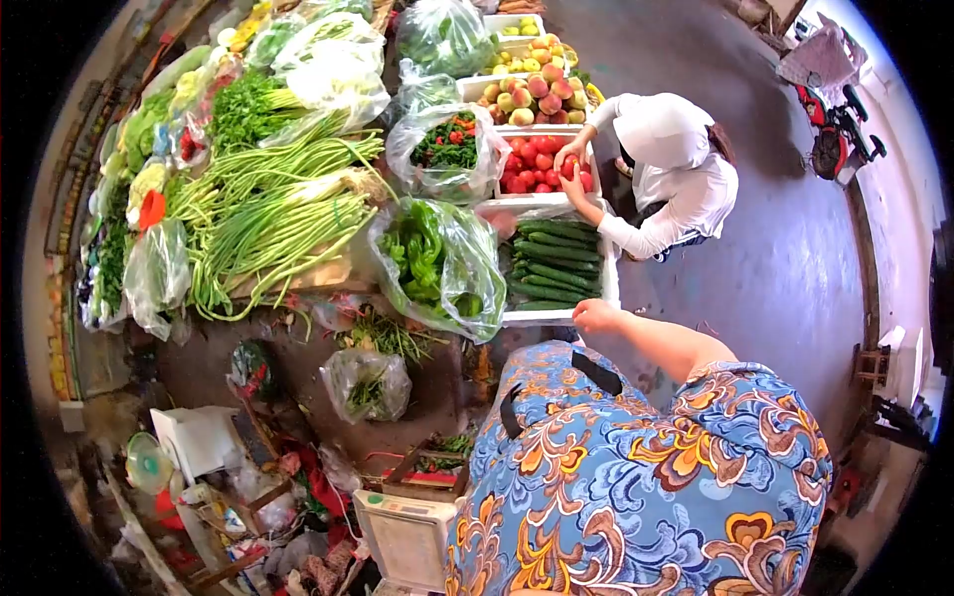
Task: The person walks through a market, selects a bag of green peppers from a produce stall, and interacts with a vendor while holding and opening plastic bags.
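Observation:
My right hand (597,316) reaches in from the right, its fingers curled closed at the near right corner of a white foam box (542,318). Whether it grips the rim or something small is hidden. Dark green cucumbers (555,260) lie in rows inside that box. To the box's left, a clear plastic bag (487,298) holds green peppers (422,253). My left hand does not show. Across from me, another person (686,179) in a white hooded top bends over a box of tomatoes (530,164), both hands on a tomato (570,165).
Peaches (537,94) fill a box beyond the tomatoes. Long beans (268,184) and leafy greens cover the stall on the left. Below it are a bag of greens (366,385), a scale (405,536) and clutter. A stroller (833,134) stands at the far right.

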A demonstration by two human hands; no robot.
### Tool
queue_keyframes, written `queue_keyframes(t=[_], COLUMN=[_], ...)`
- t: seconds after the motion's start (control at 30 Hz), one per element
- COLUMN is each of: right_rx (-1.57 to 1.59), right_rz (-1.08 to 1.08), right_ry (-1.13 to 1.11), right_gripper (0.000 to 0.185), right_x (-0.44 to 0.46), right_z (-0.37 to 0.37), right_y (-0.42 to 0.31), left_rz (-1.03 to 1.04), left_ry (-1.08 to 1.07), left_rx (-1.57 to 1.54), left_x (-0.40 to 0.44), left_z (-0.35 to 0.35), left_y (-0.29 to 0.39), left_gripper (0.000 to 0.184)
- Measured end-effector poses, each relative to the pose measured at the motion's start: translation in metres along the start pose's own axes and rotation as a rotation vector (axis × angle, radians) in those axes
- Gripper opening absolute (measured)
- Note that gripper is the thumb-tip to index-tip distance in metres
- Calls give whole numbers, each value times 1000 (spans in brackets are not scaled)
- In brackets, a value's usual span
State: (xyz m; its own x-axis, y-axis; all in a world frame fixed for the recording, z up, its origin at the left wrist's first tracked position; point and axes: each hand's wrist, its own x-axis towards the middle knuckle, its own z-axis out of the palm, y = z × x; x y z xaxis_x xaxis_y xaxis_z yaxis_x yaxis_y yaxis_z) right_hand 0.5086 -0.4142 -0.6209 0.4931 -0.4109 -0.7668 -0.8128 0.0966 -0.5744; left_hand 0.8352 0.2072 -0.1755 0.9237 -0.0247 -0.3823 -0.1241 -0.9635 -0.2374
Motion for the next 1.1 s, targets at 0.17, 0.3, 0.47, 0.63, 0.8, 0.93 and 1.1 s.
queue_keyframes(t=[0.17, 0.3, 0.47, 0.63, 0.8, 0.93, 1.1], right_rx=[-63, -42, -62, -263, -369, -450, 46], right_rz=[-288, -510, -907, -1199, -972, -975, -706], right_ry=[100, 71, 217, 143, 263, 249, -119], right_gripper=[30, 36, 45, 64, 47, 11, 11], right_x=[-3, -34, -104, -102, -83, -55, -36], right_z=[-2, -11, -47, -59, -70, -104, -140], right_y=[-14, -69, -151, -160, -146, -134, -138], left_rz=[233, 613, 877, 763, 846, 777, 758], left_ry=[-74, -287, -526, -738, -491, -437, -530], left_rx=[-757, -1289, -1175, -1460, -1365, -1525, -1407], left_x=[92, 105, 22, -29, 0, 22, 20], left_z=[152, 252, 190, 147, 132, 124, 124], left_y=[157, 388, 542, 574, 560, 555, 558], left_gripper=[39, 12, 19, 26, 32, 27, 29])
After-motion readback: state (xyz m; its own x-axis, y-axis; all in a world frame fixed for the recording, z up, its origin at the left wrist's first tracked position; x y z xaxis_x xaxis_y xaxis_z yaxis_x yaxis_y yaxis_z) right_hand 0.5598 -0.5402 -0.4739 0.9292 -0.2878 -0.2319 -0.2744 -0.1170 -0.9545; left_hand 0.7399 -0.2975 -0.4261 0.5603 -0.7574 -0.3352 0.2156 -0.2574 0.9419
